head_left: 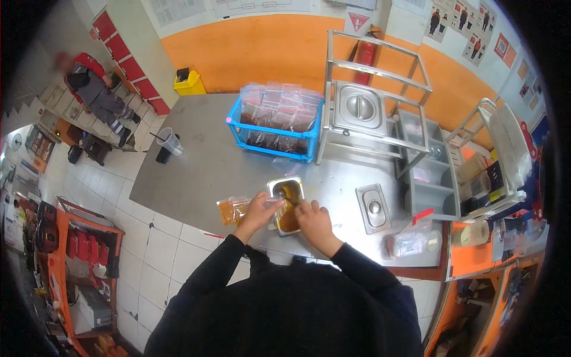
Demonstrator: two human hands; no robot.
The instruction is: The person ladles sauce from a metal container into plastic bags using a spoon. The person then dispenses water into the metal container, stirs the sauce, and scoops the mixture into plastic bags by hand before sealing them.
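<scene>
A rectangular metal container with yellow-brown sauce stands at the table's near edge, between my hands. My left hand is closed at its left side, pinching what looks like a small clear zip bag over the container. My right hand is closed at the right rim on a spoon, whose metal part reaches into the container; most of its handle is hidden by my fingers. Filled zip bags of orange sauce lie flat just left of my left hand.
A blue basket full of dark-filled bags stands ahead. To the right are a metal lid, a metal rack, grey bins and a plastic bag. A cup sits left. A person is far left.
</scene>
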